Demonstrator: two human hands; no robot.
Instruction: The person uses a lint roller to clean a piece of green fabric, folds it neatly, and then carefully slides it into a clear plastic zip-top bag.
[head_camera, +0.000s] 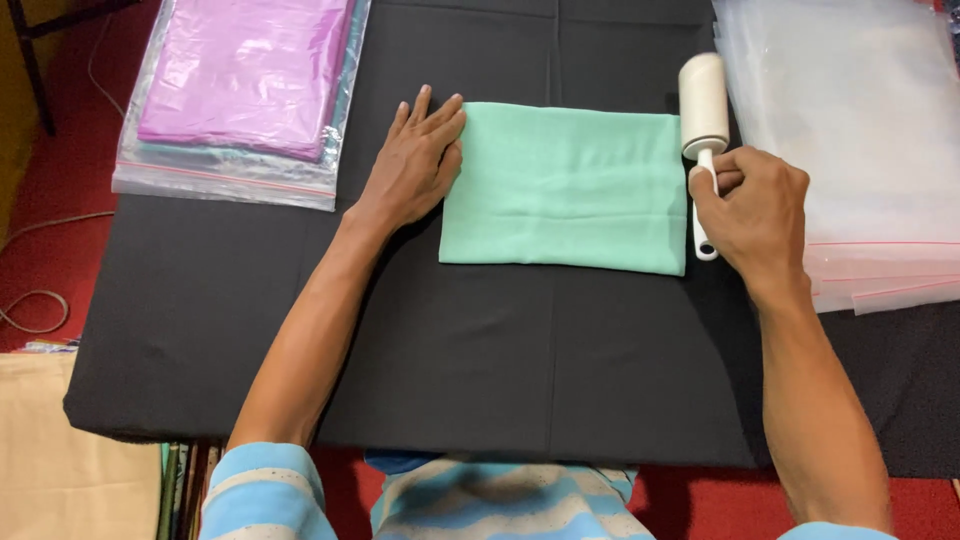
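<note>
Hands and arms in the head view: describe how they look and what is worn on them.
Both hands, the left hand and the right hand, are bare: no gloves, rings, watch or bands show. The forearms are uncovered too. Short sleeves end near the elbows, striped light blue and white, matching the shirt at the bottom edge.

- A folded mint-green cloth (566, 187) is lying flat on the black tabletop (450, 350), making a neat rectangle with its long sides running left to right. Its surface is looking smooth, with only faint creases.
- A white lint roller (703, 115) is standing along the right edge of the cloth, its thick roll pointing away from the person and its thin handle pointing toward the person. The roll is lying partly beyond the cloth's far right corner.
</note>
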